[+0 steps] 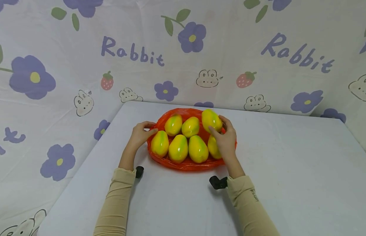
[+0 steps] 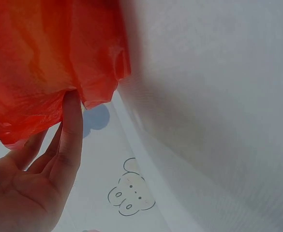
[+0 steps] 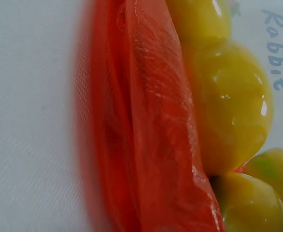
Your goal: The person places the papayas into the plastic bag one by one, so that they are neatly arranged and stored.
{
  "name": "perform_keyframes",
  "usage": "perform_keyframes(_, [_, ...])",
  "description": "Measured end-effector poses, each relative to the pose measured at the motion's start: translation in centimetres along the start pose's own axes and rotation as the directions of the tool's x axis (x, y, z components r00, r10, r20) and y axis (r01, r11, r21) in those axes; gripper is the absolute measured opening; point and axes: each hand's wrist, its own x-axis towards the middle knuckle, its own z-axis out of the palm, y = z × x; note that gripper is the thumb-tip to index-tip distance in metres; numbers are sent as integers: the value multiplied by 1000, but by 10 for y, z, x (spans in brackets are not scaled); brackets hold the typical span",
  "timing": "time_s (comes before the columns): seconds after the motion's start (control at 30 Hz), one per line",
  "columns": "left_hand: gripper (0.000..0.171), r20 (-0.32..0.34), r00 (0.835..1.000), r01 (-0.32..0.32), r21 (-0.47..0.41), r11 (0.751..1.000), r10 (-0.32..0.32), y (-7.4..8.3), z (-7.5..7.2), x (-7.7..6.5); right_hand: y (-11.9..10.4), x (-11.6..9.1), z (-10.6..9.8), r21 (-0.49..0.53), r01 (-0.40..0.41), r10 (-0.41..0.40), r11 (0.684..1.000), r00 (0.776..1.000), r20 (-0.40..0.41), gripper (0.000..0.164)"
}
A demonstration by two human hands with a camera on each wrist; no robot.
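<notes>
A red plastic bag point(image 1: 185, 166), spread wide with its edge turned down, lies at mid-table and holds several glossy yellow-green mangoes point(image 1: 178, 149). My left hand point(image 1: 139, 135) pinches the bag's left rim; in the left wrist view its fingers press against the red plastic point(image 2: 39, 63). At the bag's far right, my right hand point(image 1: 226, 139) grips one mango point(image 1: 211, 120) between thumb and fingers, raised above the mango point(image 1: 213, 147) nearer me, which the hand partly covers. The right wrist view has the bag's folded side point(image 3: 156, 116) and mangoes point(image 3: 230, 106), with the right hand barely showing.
The bag sits on a white table point(image 1: 289, 170). Behind it and at the left hangs a white cloth point(image 1: 183, 68) printed with flowers, rabbits and lettering. Dark devices point(image 1: 218, 182) jut from the inner side of both wrists, close above the table.
</notes>
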Motion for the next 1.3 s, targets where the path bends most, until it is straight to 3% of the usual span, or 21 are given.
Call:
perform_keyframes(0.67, [42, -5, 1000, 7, 0, 1000, -7, 1, 0, -2, -3, 1, 7, -87, -22, 23, 996, 1000, 12, 59])
perform_keyframes(1.3, [42, 3, 1000, 7, -2, 1000, -7, 3, 1, -2, -4, 0, 2, -56, 27, -25, 998, 999, 32, 56])
